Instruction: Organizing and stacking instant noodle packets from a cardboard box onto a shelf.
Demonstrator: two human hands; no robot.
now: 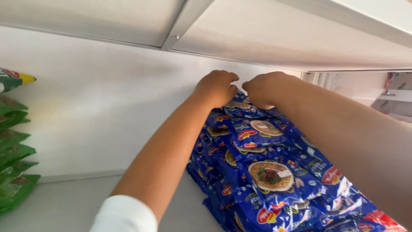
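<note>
A tall stack of blue noodle packets (257, 172) fills the right part of a white shelf. Both my arms reach up to the top of that stack, close under the shelf board above. My left hand (216, 88) has its fingers curled over the topmost blue packet (240, 107) at the back wall. My right hand (265, 88) is right beside it, fingers closed on the same packet's upper edge. The fingertips of both hands are hidden behind the knuckles.
A pile of green snack packets (13, 163) lies at the far left on the shelf floor (64, 202). The white back wall (107, 107) is behind, the upper shelf board (257, 34) just overhead. Further shelving shows at the right edge.
</note>
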